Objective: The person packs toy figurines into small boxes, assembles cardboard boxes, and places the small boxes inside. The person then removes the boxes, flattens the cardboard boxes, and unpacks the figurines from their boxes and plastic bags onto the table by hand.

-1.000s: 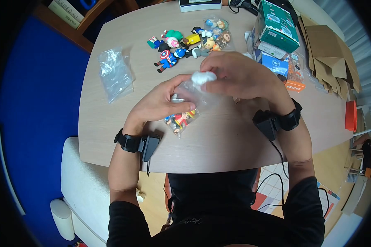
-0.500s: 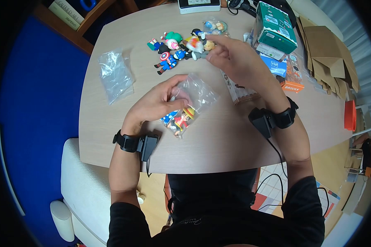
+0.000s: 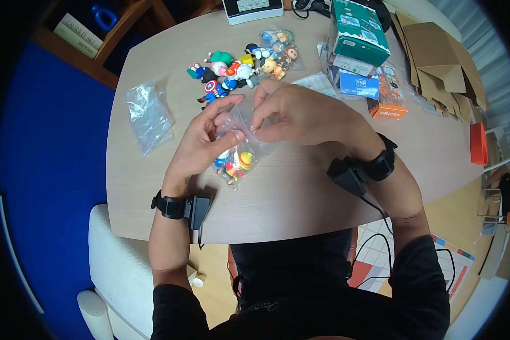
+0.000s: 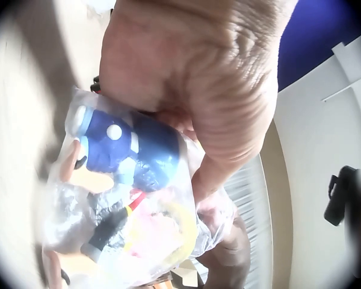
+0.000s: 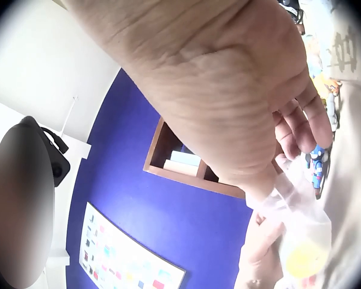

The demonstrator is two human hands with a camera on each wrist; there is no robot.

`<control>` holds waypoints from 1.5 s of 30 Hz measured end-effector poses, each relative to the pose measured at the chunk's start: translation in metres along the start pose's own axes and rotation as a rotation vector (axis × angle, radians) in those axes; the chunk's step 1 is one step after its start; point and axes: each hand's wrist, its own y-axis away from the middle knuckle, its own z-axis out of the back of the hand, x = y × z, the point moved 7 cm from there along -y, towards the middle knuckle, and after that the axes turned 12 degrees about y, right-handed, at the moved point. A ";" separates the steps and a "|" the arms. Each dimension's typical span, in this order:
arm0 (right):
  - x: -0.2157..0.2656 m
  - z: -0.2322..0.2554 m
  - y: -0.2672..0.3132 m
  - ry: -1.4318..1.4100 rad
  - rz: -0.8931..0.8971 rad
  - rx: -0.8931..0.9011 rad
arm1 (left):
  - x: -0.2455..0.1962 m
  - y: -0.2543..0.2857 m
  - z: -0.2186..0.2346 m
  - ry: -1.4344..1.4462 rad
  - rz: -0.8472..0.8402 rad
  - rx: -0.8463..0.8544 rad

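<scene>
The person's left hand held a small see-through plastic bag near the front of the pale wooden table. Its fingers were curled round the upper part of the bag, with the thumb pressed on the near side. The right hand was at the bag's top, and its thumb and first finger pinched the thin plastic there. Its other fingers were bent and loose.

At least 2 toys showed inside the bag: a small toy with a round yellow hat and a shiny blue toy with a white dot.

Just past the hands, a bunch of bright little toys lay close together. There was a blue toy man with a round red-and-white shield, a green toy, a white toy and more. A bigger see-through bag of toys lay beside them.

To the left, a flat, wrinkly see-through bag lay by itself. To the right, a dark green box sat above a blue box with "YNP" on it. An orange box marked "BRICKS" stood next to the blue box, and brown folded paper lay farther right.
</scene>
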 end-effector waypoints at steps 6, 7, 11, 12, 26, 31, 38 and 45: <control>-0.002 -0.014 0.000 0.174 0.038 -0.064 | -0.003 -0.003 -0.003 -0.018 -0.094 -0.024; -0.003 -0.016 -0.001 0.137 0.036 -0.055 | -0.004 -0.002 -0.003 -0.027 -0.106 -0.034; -0.011 -0.030 -0.006 -0.177 -0.073 0.113 | -0.006 -0.001 -0.002 -0.061 -0.126 -0.057; -0.011 -0.031 -0.007 -0.180 -0.070 0.117 | -0.006 -0.001 -0.003 -0.063 -0.136 -0.060; -0.007 -0.021 0.002 0.151 -0.034 0.106 | 0.009 0.004 0.006 -0.135 0.114 0.045; -0.008 -0.010 0.002 0.127 -0.045 0.067 | 0.019 0.009 0.003 -0.156 0.188 0.141; -0.013 -0.007 0.001 0.012 -0.036 0.048 | 0.000 0.005 0.000 -0.007 0.098 0.040; -0.009 -0.020 0.000 0.095 -0.078 0.132 | 0.007 0.001 -0.003 -0.034 0.055 0.052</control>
